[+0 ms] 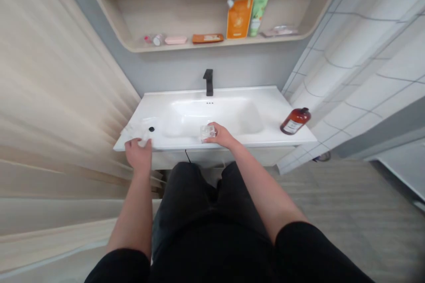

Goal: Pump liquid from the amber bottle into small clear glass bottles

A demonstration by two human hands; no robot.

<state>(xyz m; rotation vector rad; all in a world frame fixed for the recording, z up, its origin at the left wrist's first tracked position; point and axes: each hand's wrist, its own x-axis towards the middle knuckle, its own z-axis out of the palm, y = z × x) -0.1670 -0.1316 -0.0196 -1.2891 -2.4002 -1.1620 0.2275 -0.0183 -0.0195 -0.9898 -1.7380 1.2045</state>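
My right hand (219,135) is closed around a small clear, box-like container (206,132), held over the front rim of the white sink (186,143). On the left end of the counter, my left hand (138,154) has its fingers curled around something whitish and see-through (142,142), too blurred to name. More pale, clear pieces (133,130) lie just beyond that hand. Close by sits a small round black object (152,129).
A black faucet (209,83) stands behind the basin. An amber bottle (295,121) is at the counter's right end. Above, a wall shelf (212,45) holds an orange pouch (239,18), a green tube (258,15) and small items. A beige curtain (59,97) hangs left.
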